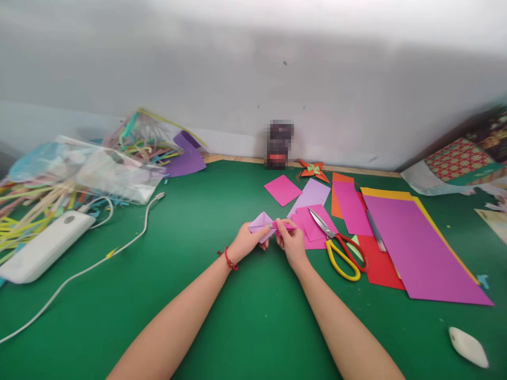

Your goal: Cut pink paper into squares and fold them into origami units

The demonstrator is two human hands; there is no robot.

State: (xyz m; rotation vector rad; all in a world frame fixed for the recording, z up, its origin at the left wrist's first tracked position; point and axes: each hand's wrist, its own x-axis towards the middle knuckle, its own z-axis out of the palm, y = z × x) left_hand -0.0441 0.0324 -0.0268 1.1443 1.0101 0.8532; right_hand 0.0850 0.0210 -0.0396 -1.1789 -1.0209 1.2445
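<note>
A folded lilac paper piece point(260, 222) is pinched in my left hand point(249, 240), which has a red cord bracelet at the wrist. Between the closed fingers of my right hand point(291, 241) sits a folded pink paper piece point(285, 226), its left end meeting the lilac one. Both pieces are held just above the green tabletop point(222, 316); how they join is hidden by my fingers. Beside my right hand lie pink paper squares point(317, 219), with scissors point(343, 253) with yellow and red handles resting partly on them, blades spread.
Purple sheets point(423, 248), a red sheet point(382, 266) and a pen point(375, 229) lie to the right. An orange paper star point(313, 169) is at the back. On the left are a white power strip point(47, 248), a cable point(99, 261) and piled paper strips point(43, 200).
</note>
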